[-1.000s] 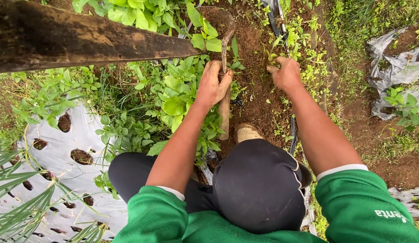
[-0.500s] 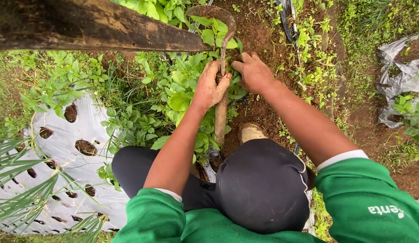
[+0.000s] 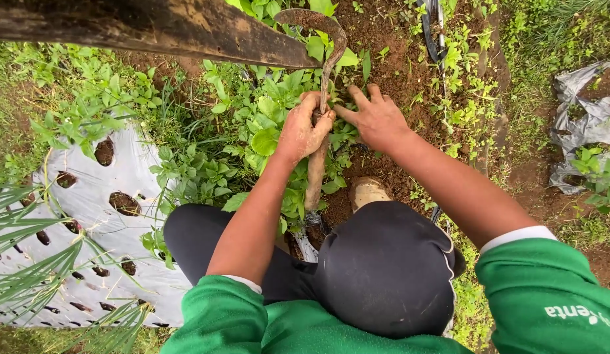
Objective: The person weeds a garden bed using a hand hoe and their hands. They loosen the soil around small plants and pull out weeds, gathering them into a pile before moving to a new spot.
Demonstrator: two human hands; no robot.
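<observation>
Gripping the sickle [image 3: 318, 131] handle, the left hand [image 3: 304, 131] sits beside the open right hand [image 3: 377, 119] on weeds [image 3: 272, 111].

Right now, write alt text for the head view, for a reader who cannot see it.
Seen from above, a crouching person's left hand grips the wooden handle of a curved sickle while the right hand reaches, fingers spread, into leafy weeds on brown soil. White perforated plastic sheeting lies at left.
</observation>
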